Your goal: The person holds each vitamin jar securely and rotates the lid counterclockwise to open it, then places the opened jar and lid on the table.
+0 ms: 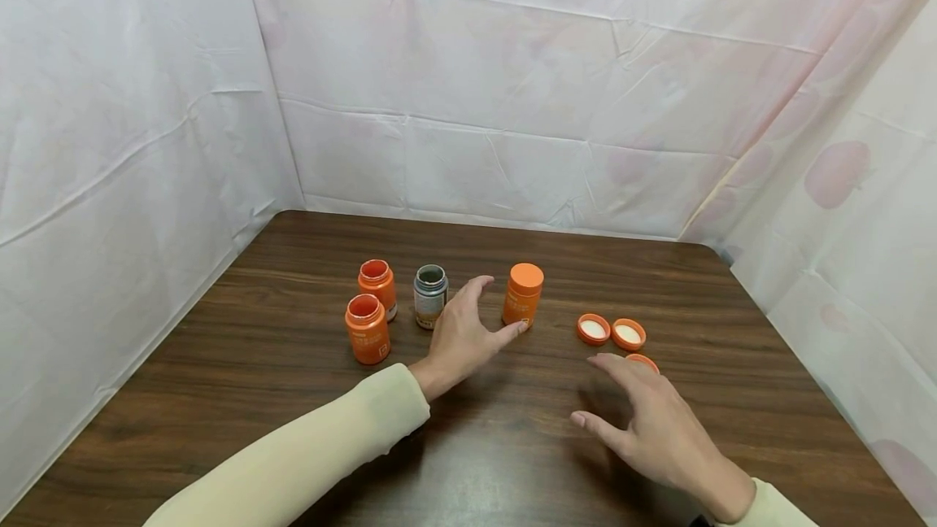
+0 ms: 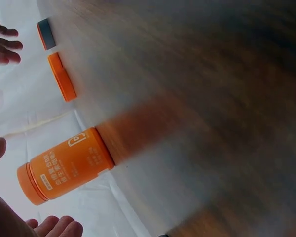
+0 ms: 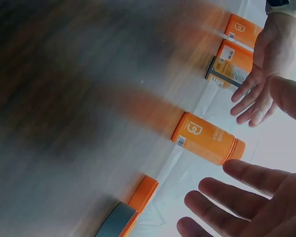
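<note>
A capped orange bottle [image 1: 522, 299] stands upright near the middle of the table. My left hand [image 1: 467, 336] reaches toward it, thumb and fingers spread on either side, with a gap around the bottle in the left wrist view. My right hand [image 1: 659, 425] hovers over the table's right side, fingers apart and holding nothing. Just beyond it lie two orange lids with pale insides, a left one [image 1: 593, 329] and a right one [image 1: 629, 334]. A third lid [image 1: 642, 362] is partly hidden behind the right hand; dark grey shows on one lid [image 2: 47, 34] in the left wrist view.
Left of my left hand stand two uncapped orange bottles, a front one [image 1: 368, 340] and a back one [image 1: 382, 287]. Beside them is an uncapped grey bottle [image 1: 430, 299], close to the left fingers. White sheeting [image 1: 468, 88] surrounds the brown wooden table [image 1: 293, 332] on three sides.
</note>
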A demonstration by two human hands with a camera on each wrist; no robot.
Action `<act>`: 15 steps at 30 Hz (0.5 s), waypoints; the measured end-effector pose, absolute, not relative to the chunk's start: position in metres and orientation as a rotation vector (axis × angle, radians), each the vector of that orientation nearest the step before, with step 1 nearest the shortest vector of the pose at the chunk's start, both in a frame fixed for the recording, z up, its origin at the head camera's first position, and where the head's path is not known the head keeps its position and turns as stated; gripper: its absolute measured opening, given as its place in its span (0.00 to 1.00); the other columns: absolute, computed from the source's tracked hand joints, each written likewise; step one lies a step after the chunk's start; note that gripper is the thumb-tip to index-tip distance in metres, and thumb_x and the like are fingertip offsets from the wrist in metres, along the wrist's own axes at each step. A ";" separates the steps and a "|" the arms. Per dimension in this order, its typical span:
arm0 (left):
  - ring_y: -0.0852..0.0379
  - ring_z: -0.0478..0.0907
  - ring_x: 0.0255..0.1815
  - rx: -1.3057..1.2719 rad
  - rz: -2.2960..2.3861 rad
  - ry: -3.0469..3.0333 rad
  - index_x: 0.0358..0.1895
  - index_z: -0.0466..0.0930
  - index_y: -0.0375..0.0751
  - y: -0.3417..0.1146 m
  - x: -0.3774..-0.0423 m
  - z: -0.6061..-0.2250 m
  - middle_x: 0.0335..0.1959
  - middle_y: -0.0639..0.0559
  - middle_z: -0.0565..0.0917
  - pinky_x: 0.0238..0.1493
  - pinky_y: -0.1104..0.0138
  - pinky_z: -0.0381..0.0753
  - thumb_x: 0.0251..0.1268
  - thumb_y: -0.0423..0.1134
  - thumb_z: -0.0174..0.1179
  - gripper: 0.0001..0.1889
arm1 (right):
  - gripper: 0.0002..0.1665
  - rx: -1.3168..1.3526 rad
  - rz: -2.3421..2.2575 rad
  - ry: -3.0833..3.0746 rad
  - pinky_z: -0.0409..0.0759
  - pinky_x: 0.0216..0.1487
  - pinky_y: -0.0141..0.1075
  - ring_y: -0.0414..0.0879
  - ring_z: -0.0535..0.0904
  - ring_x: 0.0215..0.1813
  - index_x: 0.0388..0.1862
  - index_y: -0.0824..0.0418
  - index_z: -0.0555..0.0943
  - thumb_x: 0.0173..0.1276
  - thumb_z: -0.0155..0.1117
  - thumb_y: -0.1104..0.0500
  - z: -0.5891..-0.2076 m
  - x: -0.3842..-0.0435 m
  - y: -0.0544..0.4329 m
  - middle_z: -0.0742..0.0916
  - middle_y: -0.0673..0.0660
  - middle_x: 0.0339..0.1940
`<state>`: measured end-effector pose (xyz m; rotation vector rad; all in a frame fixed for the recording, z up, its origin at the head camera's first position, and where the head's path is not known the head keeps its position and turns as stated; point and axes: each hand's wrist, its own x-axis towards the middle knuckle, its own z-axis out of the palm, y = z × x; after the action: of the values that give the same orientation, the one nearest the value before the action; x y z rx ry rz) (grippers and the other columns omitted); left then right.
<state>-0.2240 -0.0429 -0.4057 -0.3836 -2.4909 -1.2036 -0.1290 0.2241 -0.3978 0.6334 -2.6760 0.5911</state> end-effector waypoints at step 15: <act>0.44 0.76 0.66 -0.349 -1.339 -2.556 0.70 0.70 0.39 -0.037 -0.234 -0.410 0.65 0.41 0.79 0.64 0.52 0.76 0.54 0.56 0.78 0.44 | 0.43 0.718 0.537 -2.652 0.72 0.61 0.58 0.52 0.76 0.65 0.67 0.52 0.79 0.59 0.75 0.31 -0.400 -0.123 0.220 0.81 0.53 0.67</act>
<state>-0.2340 -0.0367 -0.4100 -0.3492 -2.5555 -1.3388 -0.1230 0.2196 -0.3997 0.7178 -2.6521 0.5369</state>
